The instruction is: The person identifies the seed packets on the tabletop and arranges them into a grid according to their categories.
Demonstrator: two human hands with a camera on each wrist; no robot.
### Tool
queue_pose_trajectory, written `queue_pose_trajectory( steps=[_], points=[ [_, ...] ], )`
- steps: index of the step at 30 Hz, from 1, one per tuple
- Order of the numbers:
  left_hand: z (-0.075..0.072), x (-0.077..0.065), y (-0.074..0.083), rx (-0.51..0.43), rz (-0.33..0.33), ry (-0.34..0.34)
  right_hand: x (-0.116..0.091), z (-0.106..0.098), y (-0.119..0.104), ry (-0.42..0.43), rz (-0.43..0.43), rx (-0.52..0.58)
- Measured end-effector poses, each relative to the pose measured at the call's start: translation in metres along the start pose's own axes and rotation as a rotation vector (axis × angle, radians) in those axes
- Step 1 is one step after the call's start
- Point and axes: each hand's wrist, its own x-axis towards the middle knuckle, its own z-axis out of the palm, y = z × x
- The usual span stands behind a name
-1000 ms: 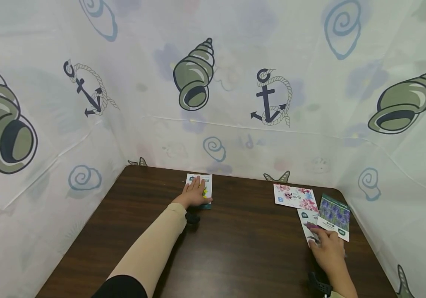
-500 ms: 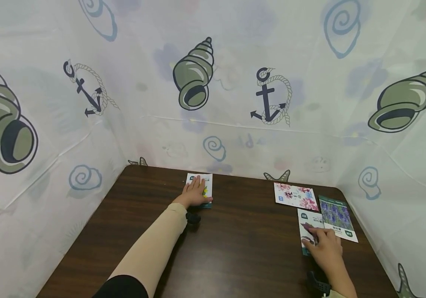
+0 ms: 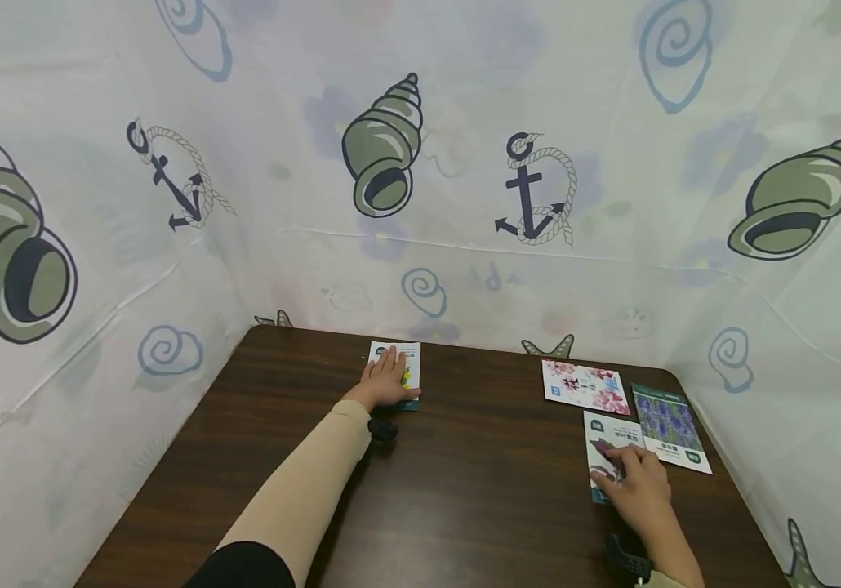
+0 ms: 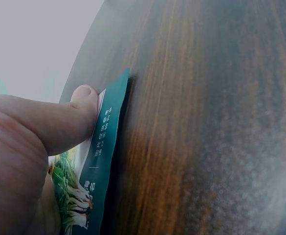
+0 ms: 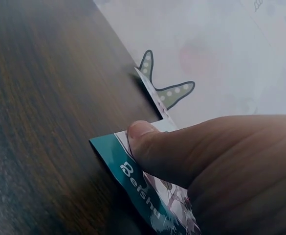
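My left hand [image 3: 383, 381] lies with its fingers spread on a white seed packet [image 3: 412, 351] near the table's far edge. In the left wrist view, the thumb [image 4: 85, 100] rests by the dark green strip [image 4: 106, 132] of that packet, which shows a leafy plant with pale roots. At the right, my right hand [image 3: 639, 486] touches a white packet with a purple picture [image 3: 600, 433], thumb and fingertips apart on its face. The right wrist view has the thumb [image 5: 145, 139] beside its teal strip [image 5: 114, 154]; the other fingers are hidden there.
A packet with purple flowers [image 3: 670, 420] lies against the right side of the touched one. Beyond them lies a pink-blossom packet [image 3: 585, 386], turned sideways. The dark wooden table [image 3: 479, 490] meets printed cloth walls [image 3: 464, 204] at the back and sides.
The purple-flower packet has shifted right, off the packet under my right hand. That packet and the right hand have slid slightly left. My left hand stays put.
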Motion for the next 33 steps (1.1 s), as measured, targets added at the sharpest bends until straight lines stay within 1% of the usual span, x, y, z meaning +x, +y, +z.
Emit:
queue_pose_trajectory(
  steps=[5,8,13,22,30,33],
  points=[
    [0.000,0.000,0.000,-0.001,0.004,0.002,0.000,0.002,0.000,-0.012,-0.013,-0.003],
    [0.001,0.002,-0.002,-0.001,0.007,0.001,0.000,0.003,0.001,-0.002,-0.027,-0.030],
    [0.001,0.004,-0.003,0.001,0.002,-0.011,0.000,0.007,0.000,-0.017,-0.017,-0.060],
    [0.001,0.003,-0.003,-0.022,0.011,-0.011,-0.003,0.013,-0.008,-0.031,-0.025,-0.017],
    [0.001,0.002,-0.004,-0.024,0.010,-0.011,-0.002,0.020,-0.013,-0.014,-0.067,-0.026],
    [0.001,0.003,-0.004,-0.025,0.007,-0.009,-0.003,0.022,-0.016,0.008,-0.091,-0.024]
  ],
)
